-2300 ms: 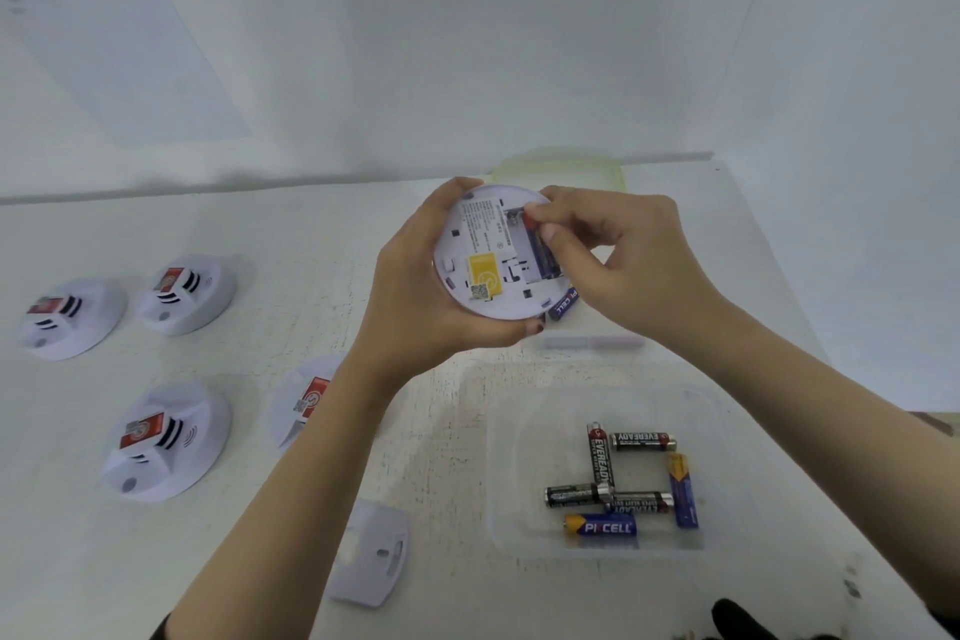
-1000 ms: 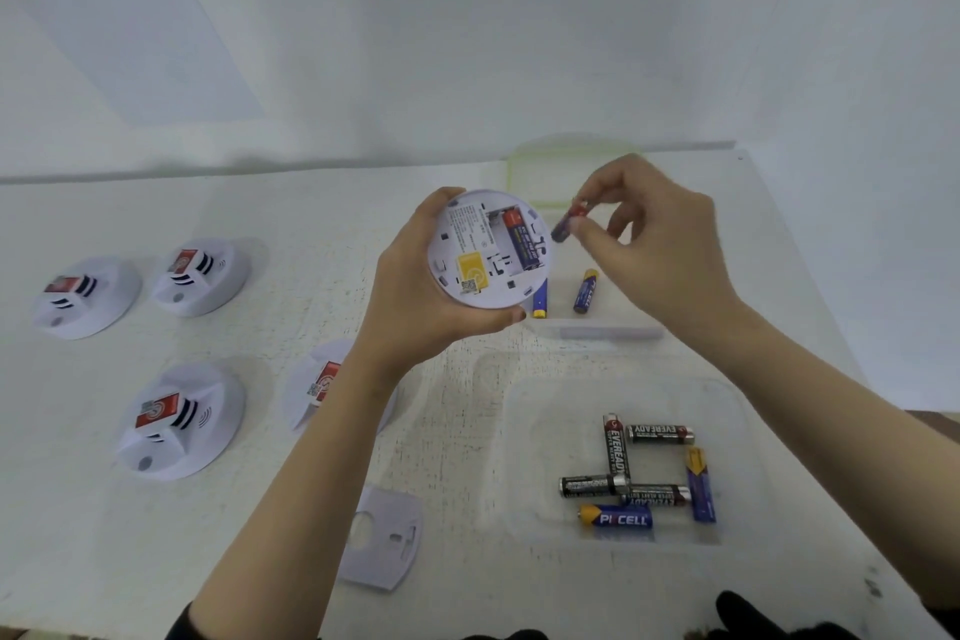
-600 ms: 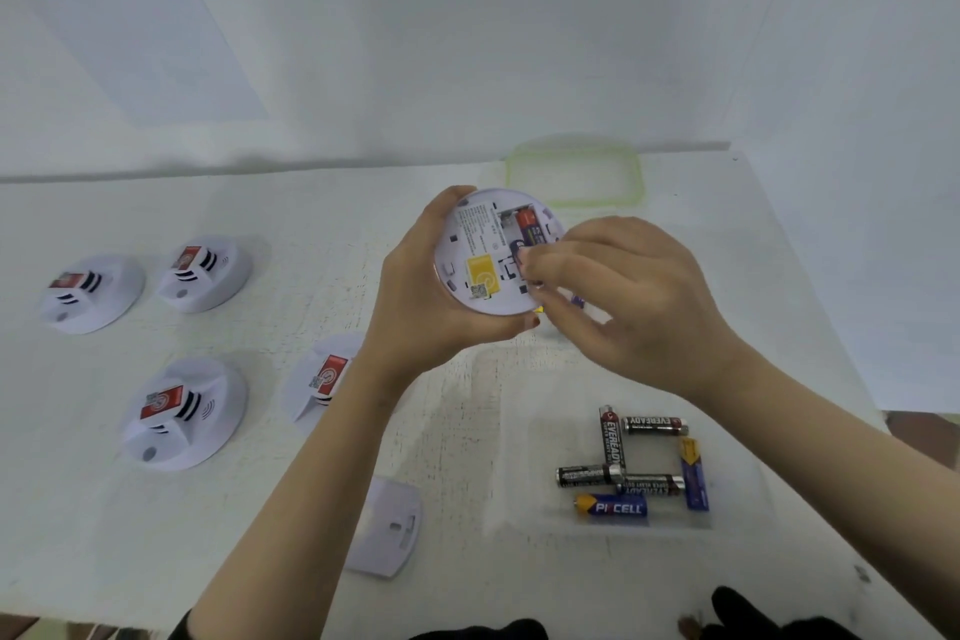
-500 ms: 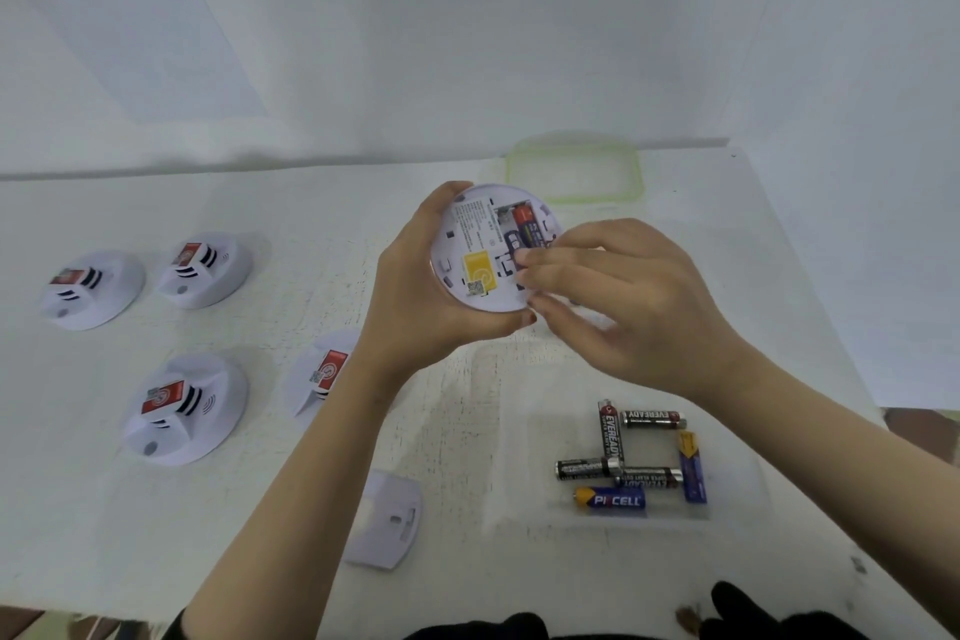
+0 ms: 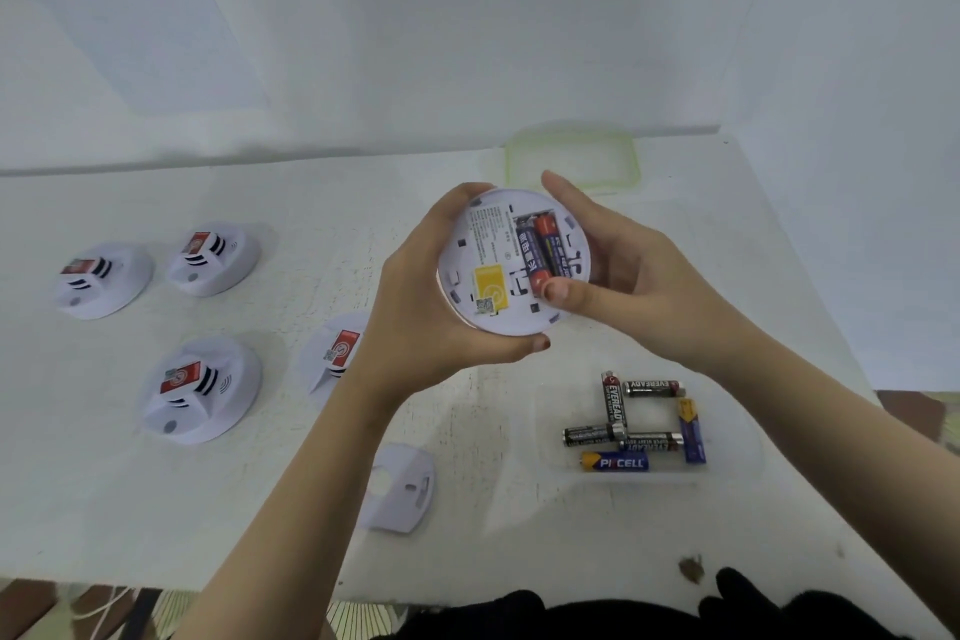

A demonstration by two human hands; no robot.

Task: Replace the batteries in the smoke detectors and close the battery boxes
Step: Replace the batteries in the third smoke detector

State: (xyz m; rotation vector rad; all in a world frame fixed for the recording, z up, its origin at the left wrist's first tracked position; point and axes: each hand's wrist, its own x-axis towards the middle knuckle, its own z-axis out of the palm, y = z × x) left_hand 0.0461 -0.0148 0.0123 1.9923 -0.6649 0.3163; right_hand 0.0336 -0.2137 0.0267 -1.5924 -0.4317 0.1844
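Smoke detector (image 5: 498, 270), back up, is gripped by left hand (image 5: 415, 312) and right hand (image 5: 628, 276), whose thumb presses its batteries (image 5: 540, 247).

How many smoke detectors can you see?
5. One smoke detector is held between the left hand and right hand. Two sit far left on the table, one nearer, and one is partly hidden behind the left arm.
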